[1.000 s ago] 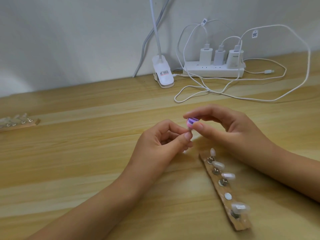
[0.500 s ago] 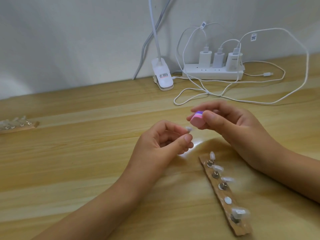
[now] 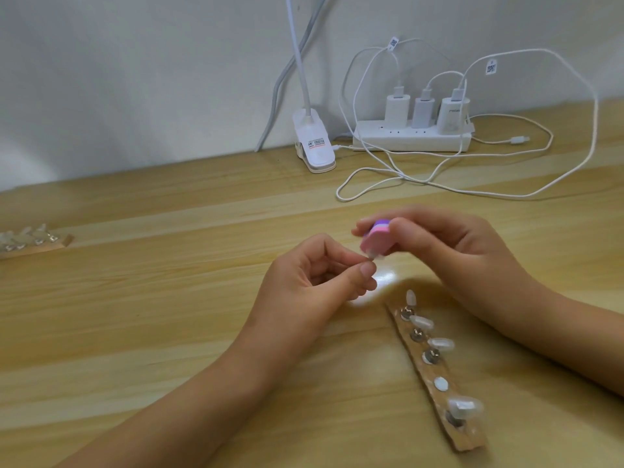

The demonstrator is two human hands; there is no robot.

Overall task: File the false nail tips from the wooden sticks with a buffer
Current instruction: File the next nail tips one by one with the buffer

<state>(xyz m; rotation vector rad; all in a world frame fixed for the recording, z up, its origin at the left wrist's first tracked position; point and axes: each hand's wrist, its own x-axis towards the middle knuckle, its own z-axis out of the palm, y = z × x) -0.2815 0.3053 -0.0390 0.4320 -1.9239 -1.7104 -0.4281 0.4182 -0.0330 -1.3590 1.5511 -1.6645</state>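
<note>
Lowered since half a second ago, the buffer (image 3: 476, 240) touches the nail tip (image 3: 474, 255). My left hand (image 3: 314, 285) pinches the tip; my right hand (image 3: 449, 255) grips the buffer.

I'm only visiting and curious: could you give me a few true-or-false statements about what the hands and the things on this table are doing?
1. The right hand holds a pink buffer. True.
2. The left hand is open and empty. False: it pinches a nail tip at the buffer's lower edge.
3. The near stick has one bare spot among its tips. True.
4. The power strip has nothing plugged in. False: three chargers sit in it.
</note>
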